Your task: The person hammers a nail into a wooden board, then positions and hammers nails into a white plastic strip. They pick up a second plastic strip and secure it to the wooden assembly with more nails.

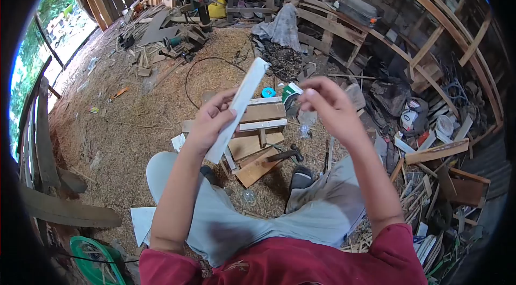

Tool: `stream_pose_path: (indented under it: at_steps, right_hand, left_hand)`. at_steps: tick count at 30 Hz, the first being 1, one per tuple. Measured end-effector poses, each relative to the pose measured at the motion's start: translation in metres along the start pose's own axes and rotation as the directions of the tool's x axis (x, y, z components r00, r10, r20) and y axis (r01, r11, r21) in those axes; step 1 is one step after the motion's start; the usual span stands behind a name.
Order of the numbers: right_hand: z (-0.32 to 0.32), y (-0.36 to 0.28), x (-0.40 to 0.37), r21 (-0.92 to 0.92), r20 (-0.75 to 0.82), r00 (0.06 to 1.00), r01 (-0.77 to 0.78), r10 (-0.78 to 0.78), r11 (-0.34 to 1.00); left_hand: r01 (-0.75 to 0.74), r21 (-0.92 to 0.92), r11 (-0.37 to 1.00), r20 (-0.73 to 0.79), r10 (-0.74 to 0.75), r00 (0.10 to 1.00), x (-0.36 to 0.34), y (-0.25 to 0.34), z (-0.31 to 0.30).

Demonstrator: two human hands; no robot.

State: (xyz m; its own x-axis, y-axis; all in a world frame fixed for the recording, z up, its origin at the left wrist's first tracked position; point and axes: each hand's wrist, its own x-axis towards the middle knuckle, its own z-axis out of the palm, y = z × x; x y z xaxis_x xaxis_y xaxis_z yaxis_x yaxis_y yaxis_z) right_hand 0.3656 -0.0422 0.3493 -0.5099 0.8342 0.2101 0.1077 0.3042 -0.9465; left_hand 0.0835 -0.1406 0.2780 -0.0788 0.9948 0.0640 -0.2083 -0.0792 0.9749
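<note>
My left hand (214, 121) is wrapped round a long white strip of wood (240, 106), tilted with its far end up and to the right. My right hand (332, 105) is raised on the other side, thumb and fingers pinched together. Its fingertips overlap the edge of a green and white packet (291, 92) in this view; what they pinch, I cannot tell. Below the hands stands a low wooden bench (263, 113) with a white strip (263, 125) along it. A hammer (283, 155) lies across a board between my feet. A blue tape measure (268, 92) sits behind the bench.
Wood shavings cover the floor (134, 140). Scrap timber (166, 35) is heaped at the back left, and a thin cable (188, 78) loops behind the bench. Tools and offcuts crowd the right side, near a loose plank (437, 152). A green basket (94, 258) stands at lower left.
</note>
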Motion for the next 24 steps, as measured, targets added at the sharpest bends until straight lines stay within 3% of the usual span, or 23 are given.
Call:
stream_pose_path:
  at_steps: [2,5,8,12,13,16,18,22,24]
  right_hand:
    - [0.023,0.024,0.028,-0.173,-0.025,0.98,0.191,-0.198,0.966]
    - [0.042,0.051,0.062,-0.318,0.044,0.936,0.344,-0.348,0.884]
    - [0.056,0.084,0.077,-0.226,0.059,0.965,0.262,-0.256,0.938]
    - [0.084,0.12,0.083,-0.165,0.018,0.924,0.38,-0.383,0.91]
    - [0.088,0.133,0.088,-0.182,0.064,0.914,0.405,-0.4,0.896]
    - [0.107,0.159,0.095,-0.108,0.056,0.98,0.197,-0.192,0.974]
    - [0.117,0.166,0.097,0.062,0.079,0.996,0.044,-0.049,0.997]
    - [0.138,0.176,0.096,0.265,0.186,0.952,-0.286,0.243,0.921]
    - [0.148,0.174,0.09,0.278,0.239,0.911,-0.396,0.337,0.875]
  left_hand:
    - [-0.009,0.087,0.996,0.036,0.006,0.999,-0.002,-0.008,-0.007]
    - [0.002,0.111,0.994,0.057,-0.008,0.998,-0.004,-0.019,-0.017]
    - [0.08,0.106,0.991,0.071,-0.088,0.994,-0.005,-0.014,-0.026]
    - [0.245,-0.044,0.969,0.07,-0.241,0.968,-0.01,-0.005,-0.038]
    - [0.225,-0.021,0.974,0.045,-0.224,0.974,-0.009,-0.013,-0.044]
    - [0.267,-0.081,0.96,0.05,-0.263,0.963,-0.007,-0.021,-0.059]
    - [0.22,-0.442,0.869,0.155,-0.168,0.974,0.001,-0.043,-0.075]
    - [0.025,-0.591,0.807,-0.025,-0.049,0.998,0.009,-0.062,-0.082]
    - [-0.125,-0.263,0.957,-0.115,0.098,0.989,0.018,-0.069,-0.079]
